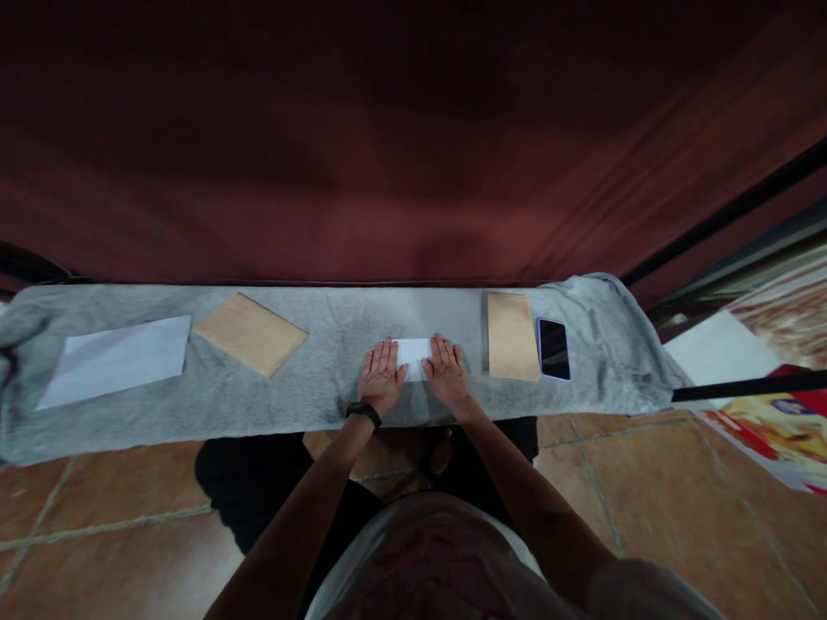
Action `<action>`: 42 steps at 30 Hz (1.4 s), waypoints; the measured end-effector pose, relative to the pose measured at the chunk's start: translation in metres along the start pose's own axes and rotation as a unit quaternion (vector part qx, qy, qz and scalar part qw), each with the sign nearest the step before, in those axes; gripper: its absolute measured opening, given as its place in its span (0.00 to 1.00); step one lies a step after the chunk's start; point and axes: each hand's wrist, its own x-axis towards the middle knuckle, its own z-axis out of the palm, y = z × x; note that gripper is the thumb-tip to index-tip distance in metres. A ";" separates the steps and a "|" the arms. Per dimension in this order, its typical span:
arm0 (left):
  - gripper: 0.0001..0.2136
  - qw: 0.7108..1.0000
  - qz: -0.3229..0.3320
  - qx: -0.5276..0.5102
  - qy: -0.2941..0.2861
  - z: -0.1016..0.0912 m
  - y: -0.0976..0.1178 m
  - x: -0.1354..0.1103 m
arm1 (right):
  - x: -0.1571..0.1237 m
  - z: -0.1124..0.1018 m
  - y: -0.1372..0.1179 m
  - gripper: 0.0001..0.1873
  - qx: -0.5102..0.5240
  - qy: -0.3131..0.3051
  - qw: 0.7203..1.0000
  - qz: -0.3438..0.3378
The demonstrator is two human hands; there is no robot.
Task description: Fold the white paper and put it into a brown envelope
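Observation:
A small white sheet of paper [414, 351], seemingly folded, lies flat on the grey cloth in front of me. My left hand [382, 375] presses on its left side, palm down with the fingers stretched out. On the opposite side, my right hand [447, 372] rests flat in the same way, fingers pointing away from me. Both thumbs lie on the paper, which shows between the hands. A dark band [363, 413] circles my left wrist. Nearest to my right hand is a brown envelope or stack of envelopes [512, 337].
Grey cloth [336, 392] covers the narrow table. To the left lie another brown envelope [251, 332] and white paper [122, 360]. A phone [554, 349] sits at the right. Dark red fabric [388, 232] hangs behind the table, and a black bar [749, 387] stands at the right end.

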 end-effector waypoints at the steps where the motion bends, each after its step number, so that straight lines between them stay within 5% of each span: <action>1: 0.30 1.000 -0.001 0.000 0.001 0.000 -0.002 -0.001 | -0.001 0.000 0.002 0.31 0.004 0.001 1.000 0.002; 12: 0.27 0.995 0.086 0.017 -0.054 -0.013 -0.023 -0.022 | -0.001 -0.002 0.006 0.31 0.025 0.005 1.000 0.004; 22: 0.29 0.985 0.117 0.013 -0.123 -0.020 -0.018 -0.008 | -0.008 -0.014 0.007 0.29 0.035 -0.004 0.999 -0.019; 29: 0.21 0.989 0.141 -0.021 -0.051 -0.070 0.000 -0.005 | -0.011 -0.038 -0.017 0.28 0.120 -0.040 0.988 -0.087; 33: 0.23 0.984 0.068 -0.142 0.087 -0.099 0.013 -0.001 | 0.003 -0.047 -0.035 0.21 0.337 0.004 0.941 0.026; 36: 0.31 0.917 -0.124 -0.338 0.171 -0.099 0.015 0.000 | 0.015 -0.047 -0.045 0.17 0.494 0.058 0.858 0.127; 40: 0.26 0.716 -0.269 -0.644 -0.025 -0.073 0.016 -0.009 | 0.021 -0.039 -0.057 0.12 0.680 0.119 0.682 0.242; 42: 0.20 0.648 -0.264 -0.710 -0.082 -0.059 0.017 -0.015 | 0.020 -0.034 -0.059 0.10 0.698 0.125 0.656 0.259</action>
